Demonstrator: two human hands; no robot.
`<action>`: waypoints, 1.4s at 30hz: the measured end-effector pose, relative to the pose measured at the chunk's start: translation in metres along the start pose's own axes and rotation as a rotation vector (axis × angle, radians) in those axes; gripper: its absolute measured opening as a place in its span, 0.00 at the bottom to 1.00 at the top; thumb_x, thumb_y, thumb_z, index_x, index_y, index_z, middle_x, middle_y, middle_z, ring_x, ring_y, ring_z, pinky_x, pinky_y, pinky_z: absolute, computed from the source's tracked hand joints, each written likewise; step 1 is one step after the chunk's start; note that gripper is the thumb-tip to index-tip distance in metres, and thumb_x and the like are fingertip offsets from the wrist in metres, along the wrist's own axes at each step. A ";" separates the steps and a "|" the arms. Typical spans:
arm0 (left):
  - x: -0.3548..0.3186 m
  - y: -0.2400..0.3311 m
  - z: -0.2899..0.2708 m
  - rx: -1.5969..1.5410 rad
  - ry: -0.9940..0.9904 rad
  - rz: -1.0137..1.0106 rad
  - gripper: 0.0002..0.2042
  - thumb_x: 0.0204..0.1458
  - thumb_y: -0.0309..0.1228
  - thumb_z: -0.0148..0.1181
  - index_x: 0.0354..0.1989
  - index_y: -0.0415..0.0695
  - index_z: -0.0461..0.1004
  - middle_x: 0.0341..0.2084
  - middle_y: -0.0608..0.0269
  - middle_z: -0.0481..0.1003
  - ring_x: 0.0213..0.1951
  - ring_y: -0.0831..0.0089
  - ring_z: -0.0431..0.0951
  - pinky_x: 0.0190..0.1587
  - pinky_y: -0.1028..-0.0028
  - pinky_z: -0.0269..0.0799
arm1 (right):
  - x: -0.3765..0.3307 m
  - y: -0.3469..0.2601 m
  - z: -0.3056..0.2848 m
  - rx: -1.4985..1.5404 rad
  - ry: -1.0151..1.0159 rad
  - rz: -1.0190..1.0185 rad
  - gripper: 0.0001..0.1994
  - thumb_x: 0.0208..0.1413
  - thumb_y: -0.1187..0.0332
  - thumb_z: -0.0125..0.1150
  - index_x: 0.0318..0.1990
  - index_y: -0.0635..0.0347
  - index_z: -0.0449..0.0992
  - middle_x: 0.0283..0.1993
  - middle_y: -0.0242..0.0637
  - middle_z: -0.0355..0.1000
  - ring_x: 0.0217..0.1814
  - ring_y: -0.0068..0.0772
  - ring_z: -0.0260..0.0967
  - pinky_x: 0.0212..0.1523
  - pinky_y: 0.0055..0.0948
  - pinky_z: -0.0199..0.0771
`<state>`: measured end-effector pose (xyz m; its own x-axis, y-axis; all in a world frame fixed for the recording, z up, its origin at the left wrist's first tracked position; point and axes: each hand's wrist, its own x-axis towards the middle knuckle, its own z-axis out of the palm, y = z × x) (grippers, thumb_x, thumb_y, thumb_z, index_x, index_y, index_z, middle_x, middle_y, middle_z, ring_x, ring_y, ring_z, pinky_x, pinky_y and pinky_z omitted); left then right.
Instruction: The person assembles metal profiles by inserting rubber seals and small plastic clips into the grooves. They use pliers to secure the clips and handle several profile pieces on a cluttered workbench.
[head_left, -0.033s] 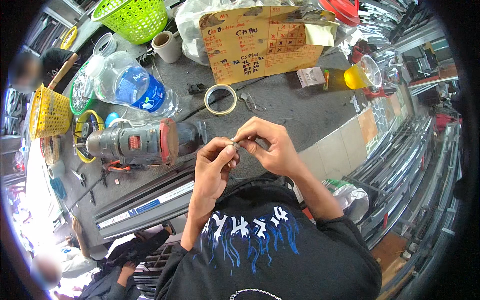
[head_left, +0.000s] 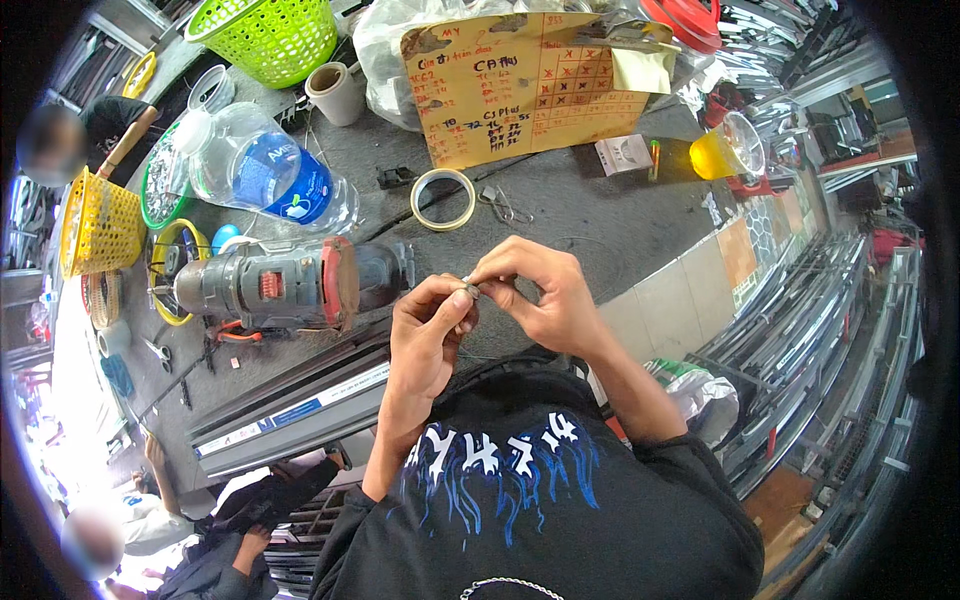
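While both hands meet over the grey table [head_left: 600, 215], the left hand [head_left: 425, 335] and right hand [head_left: 540, 295] pinch a small metal part [head_left: 470, 289] between their fingertips. Just left lies a power tool [head_left: 285, 283]; beyond, a tape roll [head_left: 443, 199], then a water bottle [head_left: 265, 175].

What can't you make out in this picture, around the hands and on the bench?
- Head view: the small metal part pinched between the left hand and right hand is too small to identify; fingertips cover most of it.
- The grey power tool: its working end is lost among clutter.
- The yellow basket: contents blurred at the fisheye rim.
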<state>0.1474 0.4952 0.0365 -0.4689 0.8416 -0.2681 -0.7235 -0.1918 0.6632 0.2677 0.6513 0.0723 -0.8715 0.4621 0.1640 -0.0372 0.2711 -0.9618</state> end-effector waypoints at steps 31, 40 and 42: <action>-0.004 0.001 0.009 0.389 0.178 0.261 0.05 0.68 0.24 0.65 0.41 0.34 0.82 0.34 0.66 0.80 0.33 0.83 0.76 0.36 0.81 0.72 | -0.006 0.002 0.029 -0.177 0.293 -0.164 0.10 0.60 0.79 0.72 0.48 0.59 0.84 0.46 0.38 0.83 0.39 0.27 0.80 0.33 0.25 0.77; -0.003 0.005 0.008 0.434 0.122 0.272 0.04 0.68 0.22 0.64 0.41 0.34 0.82 0.34 0.66 0.77 0.33 0.82 0.75 0.35 0.80 0.69 | -0.007 -0.005 0.019 -0.292 0.188 -0.206 0.10 0.58 0.77 0.72 0.46 0.61 0.82 0.44 0.41 0.81 0.46 0.45 0.82 0.47 0.40 0.83; -0.003 0.006 0.006 0.480 0.098 0.264 0.04 0.68 0.22 0.64 0.41 0.33 0.81 0.34 0.67 0.76 0.33 0.82 0.75 0.35 0.81 0.69 | -0.005 -0.008 0.013 -0.297 0.152 -0.201 0.09 0.57 0.77 0.72 0.45 0.61 0.82 0.44 0.41 0.81 0.45 0.46 0.82 0.46 0.40 0.83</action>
<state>0.1476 0.4941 0.0456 -0.6646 0.7407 -0.0985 -0.2741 -0.1190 0.9543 0.2663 0.6356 0.0759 -0.7778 0.4891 0.3947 -0.0370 0.5912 -0.8057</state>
